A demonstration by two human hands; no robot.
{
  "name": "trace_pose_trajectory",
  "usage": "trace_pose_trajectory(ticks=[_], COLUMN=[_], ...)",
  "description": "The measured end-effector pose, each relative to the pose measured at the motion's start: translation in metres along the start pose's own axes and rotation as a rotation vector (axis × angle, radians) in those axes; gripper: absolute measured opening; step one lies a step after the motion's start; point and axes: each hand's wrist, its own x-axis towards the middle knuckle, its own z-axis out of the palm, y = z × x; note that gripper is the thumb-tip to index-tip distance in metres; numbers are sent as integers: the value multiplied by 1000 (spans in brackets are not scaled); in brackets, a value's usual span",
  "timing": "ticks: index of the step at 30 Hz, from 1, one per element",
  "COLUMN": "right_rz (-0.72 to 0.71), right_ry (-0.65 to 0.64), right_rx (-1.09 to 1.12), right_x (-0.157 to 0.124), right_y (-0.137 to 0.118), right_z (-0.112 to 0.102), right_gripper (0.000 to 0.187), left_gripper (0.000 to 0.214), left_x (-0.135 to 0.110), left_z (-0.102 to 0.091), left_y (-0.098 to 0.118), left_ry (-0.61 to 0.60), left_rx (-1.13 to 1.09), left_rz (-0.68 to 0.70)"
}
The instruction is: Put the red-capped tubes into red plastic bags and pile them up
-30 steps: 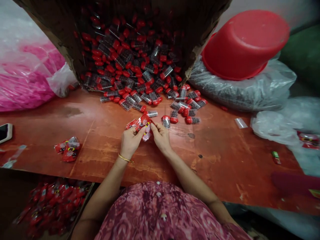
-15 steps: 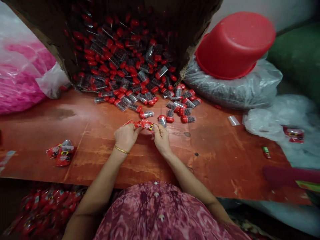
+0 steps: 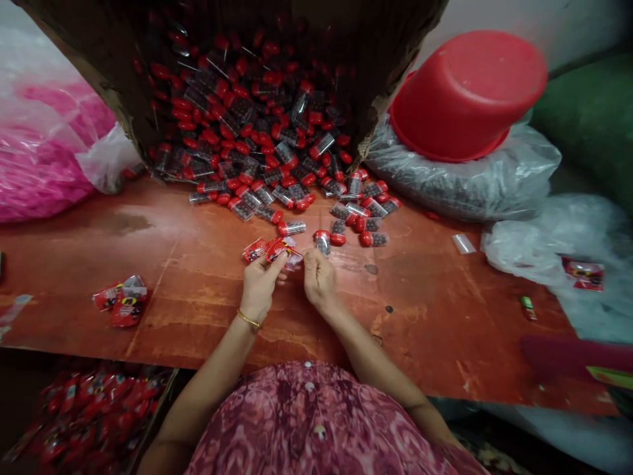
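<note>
My left hand is closed, thumb on top, around red printed plastic packets with yellow and black marks and a clear part. The packets fan out above its fingers. Close by on the right, my right hand is curled in a pinch at the packets' right end. Whatever its fingertips hold is hidden. Just beyond the hands lie small clear tubes with red rounded ends and dark beads inside, one such tube nearest my right hand.
A large cardboard box lies open at the back, spilling many tubes onto the wooden table. Red packets lie at left, near a pink-filled bag. A red tub rests upside down on a filled bag. Below left is a box of red packets.
My left hand has turned and shifted slightly right, so the packets now fan out with a clear part showing. My right hand stays near the same spot, fingers more curled.
</note>
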Motion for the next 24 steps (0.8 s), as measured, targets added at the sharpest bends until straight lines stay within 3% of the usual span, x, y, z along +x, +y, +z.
trace_pose_trajectory(ticks=[4,7,9,12,17,24], right_rz=[-7,30,17,35,196,183], right_ry=[44,-41,-75,-108,-202,-313], right_rx=[-538,-680,-597,-259,258,339], right_x=[18,24,21,9,-24,-45], right_y=[22,37,41,38,20,8], right_z=[-16,-20,-23,-34,-58,-71], right_gripper=[42,35,29,30,33,29], left_gripper=[40,42,42,43,49,48], left_x=[3,0,-3,-7,-12,-15], left_z=[-3,-5,-6,-6,-5,-4], left_y=[7,11,13,16,15,14], left_ry=[6,-18,-41,-73,-98,-88], left_rx=[-91,-135,-141,-95,-6,10], left_rz=[-65,-127,-151,-131,-138,-99])
